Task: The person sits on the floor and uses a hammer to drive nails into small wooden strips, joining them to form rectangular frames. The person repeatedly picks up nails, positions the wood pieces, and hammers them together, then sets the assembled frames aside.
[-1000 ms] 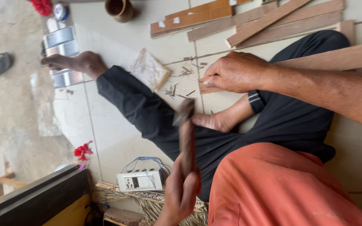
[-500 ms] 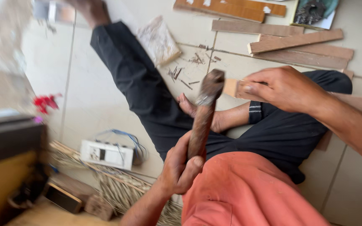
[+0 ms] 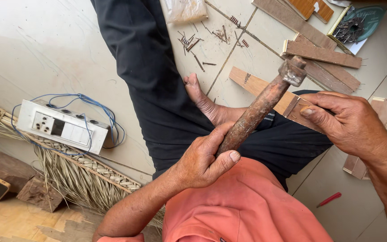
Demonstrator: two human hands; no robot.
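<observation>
The left hand [image 3: 200, 163] is clamped round the low end of a rusty hammer [image 3: 258, 107], thumb pressed along the shaft, the head raised above the lap; the right hand [image 3: 350, 123] is closed on a wooden strip [image 3: 265, 87], fingertips pinching its near end where it lies across the black trouser leg and runs out over the tiled floor [image 3: 59, 58].

The likeliest mishap, as I judge it, is a blow landing on those fingertips; they sit just beside where the head would fall, and the grip so far down the shaft gives little control. The strip rests on a soft thigh rather than on anything firm; it could bounce or skid under a strike. A bare foot [image 3: 202, 98] lies near the strip, within reach of a glancing head; loose nails [image 3: 193, 42] are scattered on the tiles beyond it, a hazard to skin. The rough shaft might also turn in a sweaty palm.
</observation>
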